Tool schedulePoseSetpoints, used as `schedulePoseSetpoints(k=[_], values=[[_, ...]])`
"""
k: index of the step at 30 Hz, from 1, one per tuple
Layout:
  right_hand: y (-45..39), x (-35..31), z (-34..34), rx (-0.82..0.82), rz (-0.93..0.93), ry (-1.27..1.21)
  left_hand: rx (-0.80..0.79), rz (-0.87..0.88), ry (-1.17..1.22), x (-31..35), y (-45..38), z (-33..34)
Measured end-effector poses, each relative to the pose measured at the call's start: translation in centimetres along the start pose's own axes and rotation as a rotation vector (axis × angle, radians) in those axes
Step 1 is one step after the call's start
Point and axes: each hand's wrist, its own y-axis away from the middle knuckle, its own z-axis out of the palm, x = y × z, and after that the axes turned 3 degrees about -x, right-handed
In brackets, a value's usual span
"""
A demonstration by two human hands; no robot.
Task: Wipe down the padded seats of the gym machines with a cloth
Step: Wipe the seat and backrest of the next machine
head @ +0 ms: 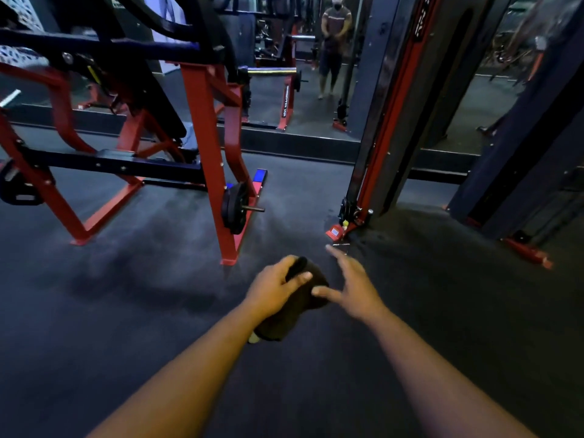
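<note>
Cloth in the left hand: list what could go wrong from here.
1. The left hand grips the dark cloth only at its top while the right hand is open beside it; the hanging end might slip to the floor and pick up dirt.
2. The weight plate and its peg jut low from the red machine frame; stepping in to reach the pad could catch a shin.

Cloth (295, 306) dark brown-black; machine frame (205, 128) red with black bars; floor (94, 311) dark grey.
</note>
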Motion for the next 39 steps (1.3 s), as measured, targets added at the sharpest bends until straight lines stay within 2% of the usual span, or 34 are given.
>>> schedulePoseSetpoints(k=[1,2,5,8,10,11,13,15,18,23,26,32,36,39], values=[[-1.8,-0.1,-0.7,-0.126,-0.021,0.040,-0.043,0.043,-0.067,0.3,-2.2,-0.6],[-4.3,0.4,-1.4,-0.177,-0.006,0.029,-0.059,0.081,-0.121,0.5,-5.2,-1.5],[-9.7,1.5,-3.6,-0.061,0.040,-0.147,-0.039,0.135,-0.163,0.1,-12.9,-3.8],[-14.8,3.0,-5.8,0.085,0.122,-0.460,0.111,0.100,-0.040,-2.8,-19.5,-4.2],[-18.9,4.7,-7.3,0.178,0.172,-0.637,0.196,-0.099,0.175,-4.3,-23.8,-2.7],[-21.5,5.8,-8.3,0.216,0.189,-0.724,0.172,-0.246,0.312,-4.5,-26.6,-1.4],[-25.2,7.1,-9.8,0.273,0.242,-0.897,-0.025,-0.497,0.549,-4.2,-30.4,1.0],[-29.4,8.9,-12.3,0.284,0.273,-1.050,-0.166,-0.602,0.743,-3.4,-34.9,3.0],[-34.3,11.3,-15.8,0.237,0.331,-1.205,-0.219,-0.667,0.929,-1.8,-40.1,3.8],[-45.2,15.3,-20.9,0.153,0.389,-1.277,-0.242,-0.680,1.089,-0.3,-50.4,2.4],[-51.3,16.7,-22.0,0.132,0.386,-1.281,-0.187,-0.654,1.170,-1.8,-56.5,1.7],[-65.1,19.9,-22.6,0.092,0.358,-1.254,-0.215,-0.659,1.213,-6.8,-69.7,-0.2],[-74.6,22.1,-23.7,0.197,0.395,-1.132,-0.124,-0.575,1.138,-10.9,-79.7,-3.5],[-82.2,24.6,-24.7,0.276,0.414,-0.927,-0.049,-0.507,1.059,-13.7,-88.1,-5.7]])
